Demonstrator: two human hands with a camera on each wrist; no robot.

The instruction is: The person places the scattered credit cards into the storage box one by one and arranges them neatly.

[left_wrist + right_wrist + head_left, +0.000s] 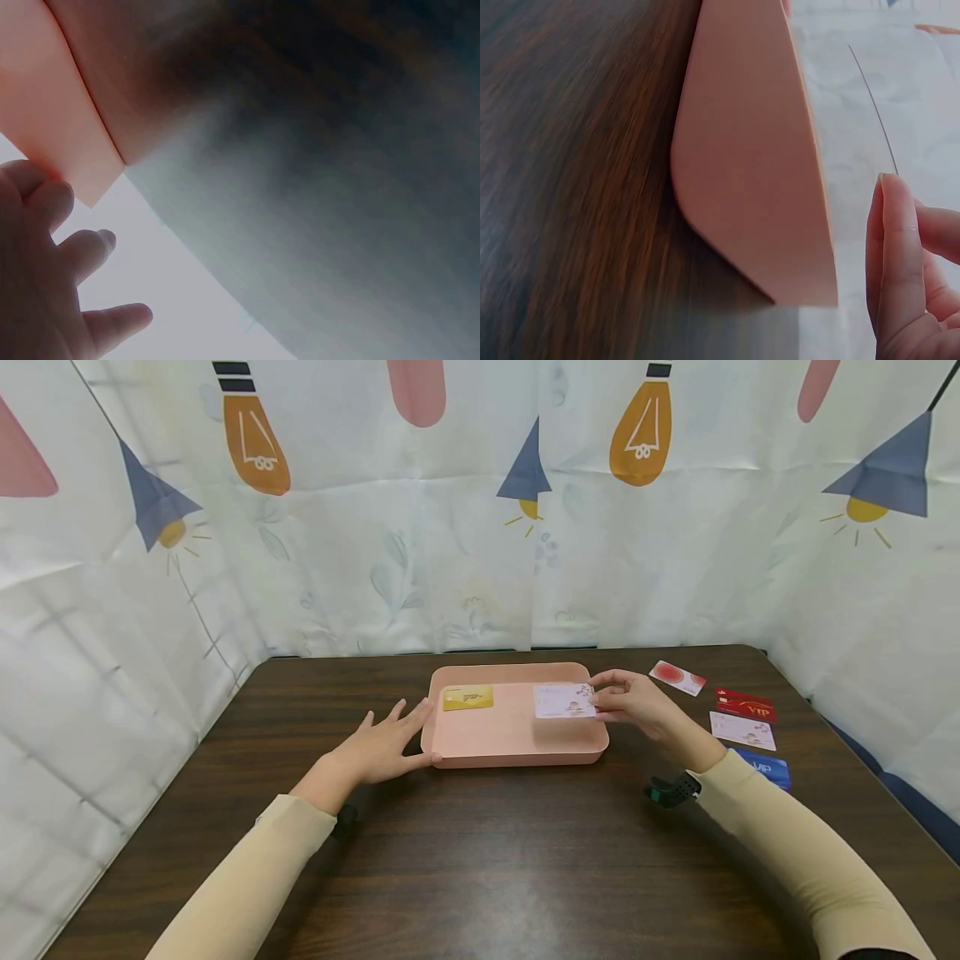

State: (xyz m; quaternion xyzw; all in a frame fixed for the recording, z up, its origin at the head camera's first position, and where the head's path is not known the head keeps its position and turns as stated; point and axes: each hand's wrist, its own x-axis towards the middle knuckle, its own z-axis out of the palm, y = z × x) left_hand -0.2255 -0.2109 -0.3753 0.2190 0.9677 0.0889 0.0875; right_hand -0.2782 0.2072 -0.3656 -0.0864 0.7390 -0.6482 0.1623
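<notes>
A pink tray (517, 760) lies on the dark wooden table. Inside it, toward the left, is a gold card (468, 697). My right hand (633, 703) pinches a pale floral card (561, 702) by its right end, above the tray's right half. In the right wrist view that card (873, 109) shows edge-on between thumb and fingers, higher than the tray wall (750, 165). With fingers spread, my left hand (382, 747) touches the tray's left side. The left wrist view has the left hand (45, 262) against the tray's corner (60, 112).
To the right of the tray lie a white card with a red pattern (677, 677), a red VIP card (745, 705), another pale floral card (742, 730) and a blue VIP card (763, 768), partly covered by the right sleeve. A patterned curtain (465, 560) hangs behind the table.
</notes>
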